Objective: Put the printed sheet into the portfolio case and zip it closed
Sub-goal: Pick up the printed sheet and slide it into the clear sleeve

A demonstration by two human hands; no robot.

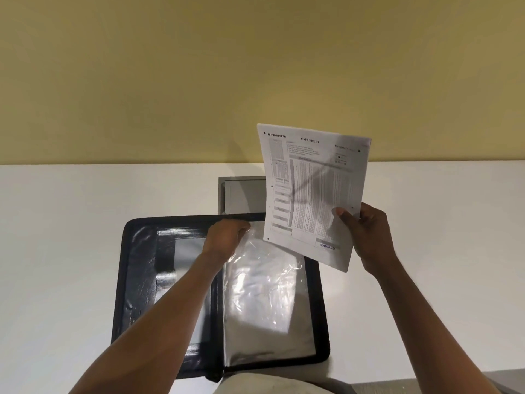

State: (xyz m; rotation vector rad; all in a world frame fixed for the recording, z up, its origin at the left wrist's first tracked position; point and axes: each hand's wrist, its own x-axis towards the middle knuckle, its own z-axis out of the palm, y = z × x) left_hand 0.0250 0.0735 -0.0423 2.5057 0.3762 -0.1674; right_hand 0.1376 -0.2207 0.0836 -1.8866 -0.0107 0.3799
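A black zip portfolio case [136,282] lies open on the white table, with clear plastic sleeves [261,294] on its right half. My left hand [227,237] pinches the top edge of a sleeve near the case's spine. My right hand [366,234] holds a printed OMR sheet [309,191] by its lower right edge. The sheet is raised above the case's upper right corner, tilted and slightly curved.
A grey rectangular cutout panel [241,194] is set into the white table [71,237] just behind the case. A yellow wall [199,81] rises right behind the table. The table's near edge [426,379] runs at the lower right.
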